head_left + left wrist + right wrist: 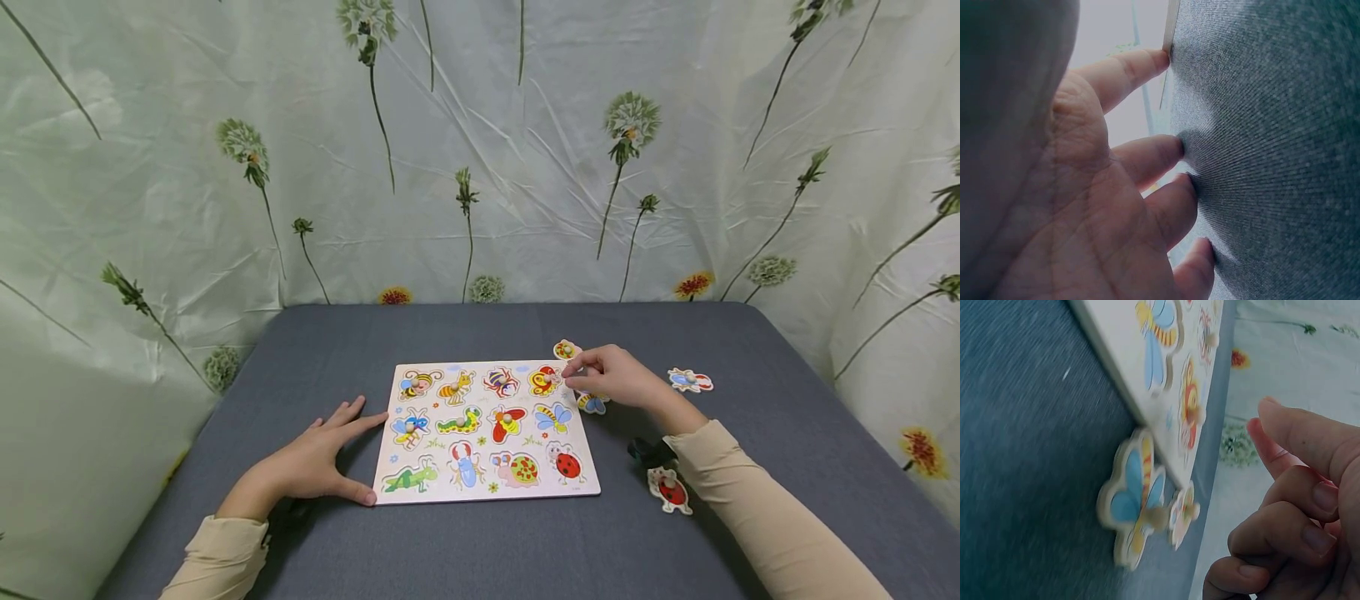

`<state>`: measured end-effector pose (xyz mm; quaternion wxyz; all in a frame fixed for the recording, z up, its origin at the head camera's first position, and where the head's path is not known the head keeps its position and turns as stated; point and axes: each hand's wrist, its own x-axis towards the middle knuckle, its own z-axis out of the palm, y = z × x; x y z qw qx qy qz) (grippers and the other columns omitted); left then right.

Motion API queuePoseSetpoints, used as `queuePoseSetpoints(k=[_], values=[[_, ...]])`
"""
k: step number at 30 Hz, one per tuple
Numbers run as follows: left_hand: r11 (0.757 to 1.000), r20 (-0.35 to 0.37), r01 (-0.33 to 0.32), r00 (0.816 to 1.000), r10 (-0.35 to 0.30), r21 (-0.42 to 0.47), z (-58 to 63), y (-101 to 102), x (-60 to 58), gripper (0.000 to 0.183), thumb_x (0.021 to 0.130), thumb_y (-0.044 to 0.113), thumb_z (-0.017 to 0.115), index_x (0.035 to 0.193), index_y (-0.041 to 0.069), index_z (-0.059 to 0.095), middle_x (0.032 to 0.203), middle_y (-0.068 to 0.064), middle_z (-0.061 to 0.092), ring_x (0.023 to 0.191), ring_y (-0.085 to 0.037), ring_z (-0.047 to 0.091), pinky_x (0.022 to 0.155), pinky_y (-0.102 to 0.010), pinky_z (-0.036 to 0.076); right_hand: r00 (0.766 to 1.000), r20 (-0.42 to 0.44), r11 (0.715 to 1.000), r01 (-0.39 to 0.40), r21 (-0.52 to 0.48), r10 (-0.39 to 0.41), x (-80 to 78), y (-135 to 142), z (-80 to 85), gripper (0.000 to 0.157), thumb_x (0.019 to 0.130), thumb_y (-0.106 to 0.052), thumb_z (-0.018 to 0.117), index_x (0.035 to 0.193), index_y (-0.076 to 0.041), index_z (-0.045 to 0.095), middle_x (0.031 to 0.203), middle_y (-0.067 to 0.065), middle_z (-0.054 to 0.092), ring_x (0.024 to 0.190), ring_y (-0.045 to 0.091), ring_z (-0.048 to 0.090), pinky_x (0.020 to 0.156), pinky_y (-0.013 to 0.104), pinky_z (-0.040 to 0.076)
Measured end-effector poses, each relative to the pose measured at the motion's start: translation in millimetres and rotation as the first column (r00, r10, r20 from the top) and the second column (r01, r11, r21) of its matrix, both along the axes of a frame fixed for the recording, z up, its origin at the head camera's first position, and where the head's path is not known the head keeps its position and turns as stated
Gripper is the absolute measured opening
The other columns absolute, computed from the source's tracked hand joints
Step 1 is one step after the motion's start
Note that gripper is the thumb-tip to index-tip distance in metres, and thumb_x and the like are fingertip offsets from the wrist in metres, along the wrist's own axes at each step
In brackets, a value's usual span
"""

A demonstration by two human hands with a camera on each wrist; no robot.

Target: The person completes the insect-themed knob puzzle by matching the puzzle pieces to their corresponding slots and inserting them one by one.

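A white wooden peg puzzle board [480, 442] with insect pictures lies flat on the table. My left hand [315, 458] touches its left edge with spread fingers, the thumb at the near corner. In the left wrist view, the other fingertips [1160, 147] rest on the cloth. My right hand [618, 379] hovers by the far right corner, fingers loosely bent, holding nothing. Nearest to it are the knobbed red butterfly piece [544, 381] set in the board, a loose blue-winged bee piece [1138, 500] and a loose snail piece [567, 349]. The bee piece is partly hidden in the head view.
On the right lie a loose blue beetle piece [690, 381] and, under the right forearm, a ladybug piece [670, 490]. Several knobbed pieces, such as the caterpillar [461, 421], sit in the board. Dark grey cloth [465, 550] covers the table; a floral curtain [510, 233] hangs behind.
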<state>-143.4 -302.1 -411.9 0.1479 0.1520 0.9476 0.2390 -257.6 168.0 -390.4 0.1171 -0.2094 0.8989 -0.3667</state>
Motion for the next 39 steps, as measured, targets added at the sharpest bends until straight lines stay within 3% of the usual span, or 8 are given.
queuePoseSetpoints(k=[17,39], values=[[1.0,0.006,-0.003,1.0,0.003,0.001,-1.1,-0.5,0.9,0.119,0.066,0.057,0.1,0.166,0.025,0.043,0.178,-0.028,0.017,0.163,-0.058,0.013,0.125,-0.082,0.013,0.999,-0.043,0.999,0.02,0.038,-0.018,-2.3,28.8,-10.1,0.023,0.098,-0.021,0.079,0.112,-0.003,0.082,0.056,-0.01,0.036,0.052,0.005,0.031,0.054,0.024,0.027],[1.0,-0.002,0.002,1.0,-0.002,0.0,-0.2,-0.2,0.1,0.119,0.066,0.057,0.099,0.167,0.026,0.042,0.178,-0.027,0.017,0.163,-0.058,0.013,0.125,-0.081,0.013,0.998,-0.005,0.996,-0.056,0.069,0.057,-2.9,40.8,-18.4,0.022,0.1,-0.011,0.074,0.119,-0.003,0.081,0.058,-0.01,0.038,0.054,0.002,0.03,0.057,0.022,0.027]])
